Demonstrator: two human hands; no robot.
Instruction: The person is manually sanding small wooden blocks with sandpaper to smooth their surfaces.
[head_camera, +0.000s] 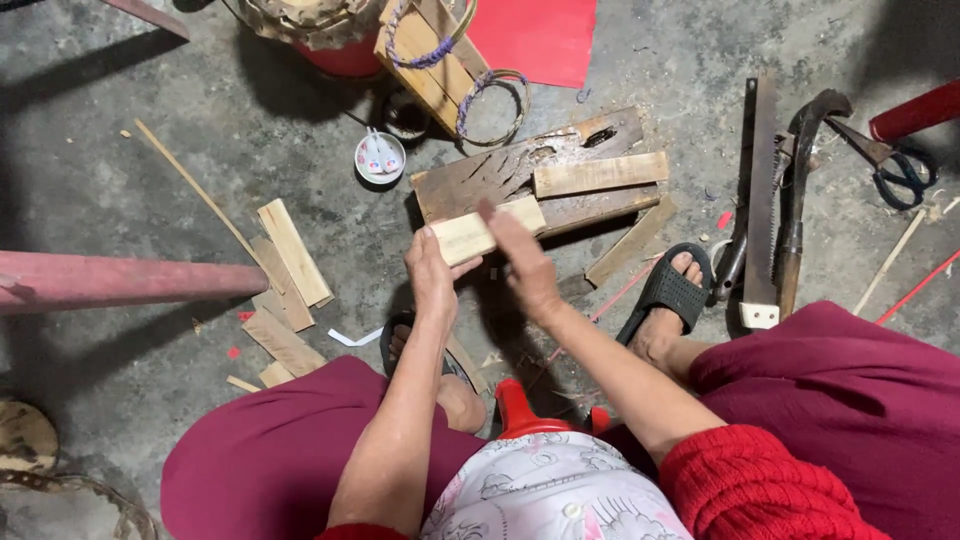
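Your left hand (432, 272) sits near the middle of the frame, its fingers curled around the near end of a pale wooden slat (487, 229). You hold the slat slanting up to the right, its far end over a dark, scarred wooden block (500, 175) that lies on the concrete floor (150, 200). Your right hand (522, 262) is just right of the left one, fingers straight and held together, the palm flat and open beside the slat. It is blurred, so you cannot tell whether it touches the wood.

A second slat (600, 174) lies across the top of the block, and a third (630, 240) rests on the floor at its lower right edge. Your right foot in a black sandal (668, 290) stands right of the hands.

At the right of the frame lie a saw (762, 200), a curved knife with a wooden handle (795, 200) and black scissors (895, 165). To the left of centre a loose pile of short slats (285, 275) lies on the floor, with a pink pole (120, 282) reaching in from the left edge. A small white bowl (380, 157) stands up and left of the block. Woven rings (490, 100) and a sheet of red paper (540, 35) lie along the top edge.
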